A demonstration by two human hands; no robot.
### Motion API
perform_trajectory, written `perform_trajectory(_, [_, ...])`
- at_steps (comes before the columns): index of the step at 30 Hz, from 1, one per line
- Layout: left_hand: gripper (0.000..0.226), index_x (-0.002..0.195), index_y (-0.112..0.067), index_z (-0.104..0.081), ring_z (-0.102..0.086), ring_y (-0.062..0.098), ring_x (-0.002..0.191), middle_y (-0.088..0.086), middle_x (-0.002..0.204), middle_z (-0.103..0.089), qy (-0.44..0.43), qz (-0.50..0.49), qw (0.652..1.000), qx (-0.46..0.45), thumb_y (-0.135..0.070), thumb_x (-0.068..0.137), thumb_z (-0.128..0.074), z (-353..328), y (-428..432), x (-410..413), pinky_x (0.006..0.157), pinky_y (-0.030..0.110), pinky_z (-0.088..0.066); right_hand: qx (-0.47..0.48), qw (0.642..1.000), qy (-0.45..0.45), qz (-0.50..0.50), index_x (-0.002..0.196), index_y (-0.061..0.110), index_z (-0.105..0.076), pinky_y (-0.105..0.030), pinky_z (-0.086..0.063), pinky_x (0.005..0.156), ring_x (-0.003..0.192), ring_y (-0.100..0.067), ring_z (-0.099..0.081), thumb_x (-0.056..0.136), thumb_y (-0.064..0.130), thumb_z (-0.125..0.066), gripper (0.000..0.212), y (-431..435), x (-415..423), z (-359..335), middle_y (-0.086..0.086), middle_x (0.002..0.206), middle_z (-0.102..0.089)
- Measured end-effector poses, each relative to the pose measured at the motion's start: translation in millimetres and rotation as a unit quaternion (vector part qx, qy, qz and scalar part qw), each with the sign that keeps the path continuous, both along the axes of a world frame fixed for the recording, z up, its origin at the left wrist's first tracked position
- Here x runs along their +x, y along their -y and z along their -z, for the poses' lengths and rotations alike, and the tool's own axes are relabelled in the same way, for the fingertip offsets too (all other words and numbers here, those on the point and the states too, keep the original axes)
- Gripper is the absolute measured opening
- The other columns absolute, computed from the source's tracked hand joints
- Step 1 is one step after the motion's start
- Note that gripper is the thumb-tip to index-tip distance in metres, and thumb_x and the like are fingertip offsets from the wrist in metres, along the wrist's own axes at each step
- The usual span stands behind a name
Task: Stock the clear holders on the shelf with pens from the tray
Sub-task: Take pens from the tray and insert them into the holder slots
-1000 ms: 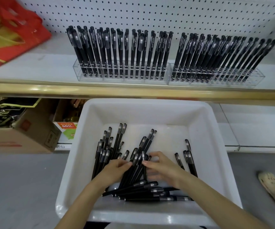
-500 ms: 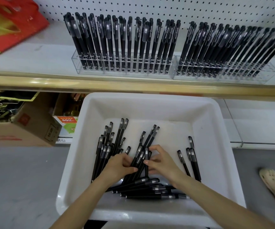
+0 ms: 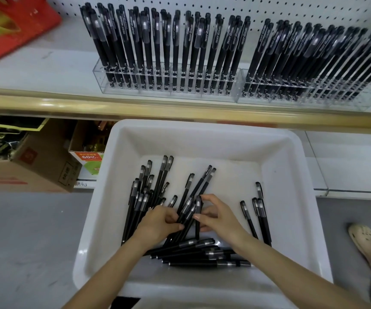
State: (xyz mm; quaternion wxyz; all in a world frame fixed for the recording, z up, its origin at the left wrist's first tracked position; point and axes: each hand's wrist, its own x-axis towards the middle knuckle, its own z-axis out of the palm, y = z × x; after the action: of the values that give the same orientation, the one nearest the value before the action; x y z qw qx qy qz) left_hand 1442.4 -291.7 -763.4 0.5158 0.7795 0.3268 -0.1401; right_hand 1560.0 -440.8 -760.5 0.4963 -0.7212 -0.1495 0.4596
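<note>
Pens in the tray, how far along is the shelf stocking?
Done: the left holder and right holder on the shelf hold rows of standing pens. In hand: the left hand and right hand grip a bundle of pens in the tray. Left: many loose pens lie around it.

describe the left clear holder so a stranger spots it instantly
On the white shelf with the gold edge, two clear plastic pen holders sit side by side. Pick the left holder, nearer the red bag; its black pens stand nearly upright, while those in the right holder lean right.
</note>
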Motion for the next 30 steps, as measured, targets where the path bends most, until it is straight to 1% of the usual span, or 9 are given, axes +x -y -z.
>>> perform_trajectory(3, [0.015,0.069,-0.013,-0.066,-0.059,0.008,0.065,-0.006,0.061,-0.062,0.015,-0.029,0.999,-0.038,-0.008,0.082,-0.073,-1,-5,-2,0.074,0.033,-0.054,0.014,1.0,0.01,-0.002,0.131,0.019,-0.049,-0.03,-0.058,0.071,0.088,-0.029,-0.067,0.087,0.007,-0.066,0.049,1,4,1,-0.023,0.094,-0.069])
perform_trajectory(5, [0.01,0.075,-0.011,-0.07,-0.059,0.002,0.06,-0.011,0.055,-0.063,0.029,-0.046,0.997,-0.047,-0.005,0.083,-0.071,-5,-7,0,0.065,0.023,-0.053,0.023,0.999,0.03,0.003,0.13,0.018,-0.05,-0.03,-0.058,0.071,0.09,-0.033,-0.067,0.087,0.006,-0.066,0.049,2,8,0,-0.025,0.091,-0.069])
perform_trajectory(9, [0.009,0.093,-0.009,-0.072,-0.059,0.0,0.057,-0.003,0.065,-0.068,0.063,-0.068,0.994,-0.065,-0.006,0.086,-0.068,-21,-12,14,0.054,0.017,-0.047,0.064,0.994,0.084,0.017,0.127,0.021,-0.053,-0.034,-0.059,0.072,0.073,-0.026,-0.065,0.085,0.006,-0.069,0.047,2,19,-11,-0.022,0.077,-0.067])
perform_trajectory(12, [0.019,0.104,-0.011,-0.069,-0.063,0.011,0.07,0.007,0.079,-0.068,0.094,-0.078,0.991,-0.055,-0.01,0.085,-0.07,-41,-16,31,0.059,0.022,-0.054,0.099,0.986,0.128,0.032,0.127,0.028,-0.052,-0.032,-0.059,0.069,0.063,-0.013,-0.062,0.085,0.005,-0.069,0.05,0,32,-28,0.0,0.06,-0.056])
perform_trajectory(17, [0.016,0.1,-0.018,-0.068,-0.07,0.02,0.085,0.009,0.091,-0.072,0.171,-0.053,0.981,-0.072,-0.011,0.086,-0.069,-90,-12,67,0.073,0.034,-0.06,0.151,0.968,0.192,0.065,0.122,0.037,-0.052,-0.028,-0.057,0.063,0.071,-0.026,-0.065,0.08,0.006,-0.073,0.056,6,62,-70,-0.009,0.073,-0.056])
perform_trajectory(19, [0.018,0.105,-0.016,-0.068,-0.071,0.017,0.086,0.008,0.097,-0.071,0.194,-0.037,0.977,-0.085,-0.01,0.088,-0.067,-107,-7,80,0.071,0.03,-0.059,0.162,0.959,0.217,0.08,0.121,0.034,-0.052,-0.025,-0.054,0.057,0.07,-0.027,-0.064,0.078,0.006,-0.074,0.056,12,75,-86,-0.007,0.073,-0.06])
perform_trajectory(22, [0.018,0.106,-0.016,-0.068,-0.071,0.013,0.088,0.003,0.102,-0.069,0.216,-0.01,0.971,-0.105,-0.01,0.088,-0.065,-127,3,100,0.067,0.021,-0.056,0.171,0.948,0.249,0.097,0.12,0.029,-0.055,-0.021,-0.047,0.05,0.061,-0.011,-0.057,0.078,0.007,-0.075,0.052,22,97,-107,0.006,0.067,-0.062])
perform_trajectory(24, [0.019,0.107,-0.015,-0.067,-0.071,0.012,0.088,0.003,0.102,-0.069,0.223,0.001,0.967,-0.118,-0.009,0.089,-0.064,-138,11,112,0.069,0.022,-0.056,0.184,0.945,0.252,0.098,0.122,0.023,-0.056,-0.018,-0.044,0.05,0.057,-0.007,-0.053,0.079,0.007,-0.074,0.049,31,110,-119,0.0,0.069,-0.063])
perform_trajectory(30, [0.021,0.107,-0.015,-0.067,-0.071,0.016,0.088,0.004,0.101,-0.069,0.243,0.019,0.962,-0.123,-0.005,0.088,-0.064,-160,29,149,0.074,0.027,-0.058,0.223,0.941,0.236,0.098,0.132,0.024,-0.048,-0.024,-0.039,0.043,0.053,-0.019,-0.049,0.085,0.005,-0.066,0.054,51,145,-146,0.008,0.065,-0.056])
